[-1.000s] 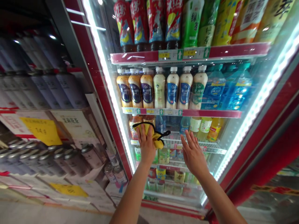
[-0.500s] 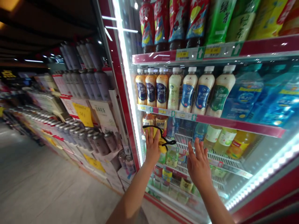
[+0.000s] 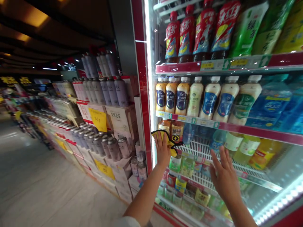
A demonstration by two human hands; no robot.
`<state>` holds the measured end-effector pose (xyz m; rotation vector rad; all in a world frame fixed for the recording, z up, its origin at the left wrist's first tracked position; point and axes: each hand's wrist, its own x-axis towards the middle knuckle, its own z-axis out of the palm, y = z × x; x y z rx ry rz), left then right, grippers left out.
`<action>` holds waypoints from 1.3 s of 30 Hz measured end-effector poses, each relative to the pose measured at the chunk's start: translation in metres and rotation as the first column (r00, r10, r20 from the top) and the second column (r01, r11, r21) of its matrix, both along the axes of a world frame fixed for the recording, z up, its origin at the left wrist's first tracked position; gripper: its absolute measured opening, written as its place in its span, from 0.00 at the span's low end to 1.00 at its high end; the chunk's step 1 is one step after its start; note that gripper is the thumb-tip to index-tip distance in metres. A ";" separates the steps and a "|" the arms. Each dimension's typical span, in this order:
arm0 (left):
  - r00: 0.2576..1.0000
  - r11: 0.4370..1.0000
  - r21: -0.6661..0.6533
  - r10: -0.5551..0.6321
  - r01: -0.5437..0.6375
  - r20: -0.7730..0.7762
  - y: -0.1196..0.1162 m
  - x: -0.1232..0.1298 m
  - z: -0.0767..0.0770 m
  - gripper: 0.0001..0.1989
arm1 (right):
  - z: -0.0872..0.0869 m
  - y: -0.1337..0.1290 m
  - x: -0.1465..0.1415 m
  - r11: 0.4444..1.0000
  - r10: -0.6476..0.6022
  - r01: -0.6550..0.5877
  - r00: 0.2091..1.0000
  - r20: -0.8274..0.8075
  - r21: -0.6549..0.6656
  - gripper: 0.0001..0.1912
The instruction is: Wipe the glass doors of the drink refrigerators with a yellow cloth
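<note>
My left hand (image 3: pixel 163 147) lies with outstretched fingers over a yellow cloth with black edging (image 3: pixel 173 152), holding it flat at the left front of a drinks cooler (image 3: pixel 138 63). The cloth partly covers an orange-capped bottle (image 3: pixel 164 125) behind it; a second, black-labelled bottle (image 3: pixel 177 130) shows beside it. My right hand (image 3: pixel 223 175) is raised before the lower shelves, fingers apart and nothing in it. Behind its fingertips stand a small blue bottle (image 3: pixel 217 140) and a pale green-labelled bottle (image 3: pixel 233 142).
Red-labelled bottles (image 3: pixel 172 37) fill the cooler's upper shelf, and milky drinks (image 3: pixel 210 97) line the one below. Left of the red frame, boxes (image 3: pixel 118 119) and grey cans (image 3: pixel 113 148) form a long display along the tiled floor (image 3: pixel 59 186).
The view has turned left, showing more of the can display. My left hand and the cloth have slid left toward the cooler's frame, uncovering the black-labelled bottle. My right hand stays open.
</note>
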<state>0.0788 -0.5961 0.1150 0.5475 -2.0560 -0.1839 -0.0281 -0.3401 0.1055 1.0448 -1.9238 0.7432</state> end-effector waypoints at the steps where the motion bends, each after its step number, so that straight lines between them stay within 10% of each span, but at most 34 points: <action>1: 0.998 0.998 -0.041 -0.044 0.046 0.049 -0.001 0.001 -0.005 0.49 | 0.001 -0.003 0.003 1.000 -0.005 0.005 1.000 0.005 -0.007 0.43; 6: 0.986 0.977 -0.161 -0.127 0.143 0.106 -0.025 0.006 0.009 0.48 | 0.011 -0.021 0.018 0.999 -0.040 0.040 0.999 -0.011 -0.009 0.42; 12: 0.998 0.989 0.148 0.018 -0.009 -0.058 -0.049 0.024 -0.018 0.51 | 0.011 -0.033 0.033 1.000 -0.008 0.008 0.999 -0.042 0.003 0.44; 20: 0.999 0.999 -0.037 -0.036 0.036 -0.007 -0.065 0.018 -0.005 0.47 | 0.017 -0.042 0.044 1.000 -0.005 0.005 0.998 -0.068 0.004 0.44; 27: 0.999 0.992 0.124 0.036 -0.038 0.015 -0.058 0.029 -0.075 0.50 | 0.007 -0.049 0.054 0.999 -0.002 0.004 0.999 -0.052 0.037 0.45; 33: 0.998 0.999 0.019 0.040 -0.041 0.041 -0.069 0.023 -0.057 0.47 | 0.006 -0.059 0.055 0.999 -0.006 0.007 0.999 -0.036 0.049 0.46; 39: 0.990 0.996 0.073 0.044 -0.054 0.133 -0.065 0.040 -0.106 0.48 | -0.016 -0.075 0.058 0.995 0.017 -0.017 1.000 -0.001 0.095 0.46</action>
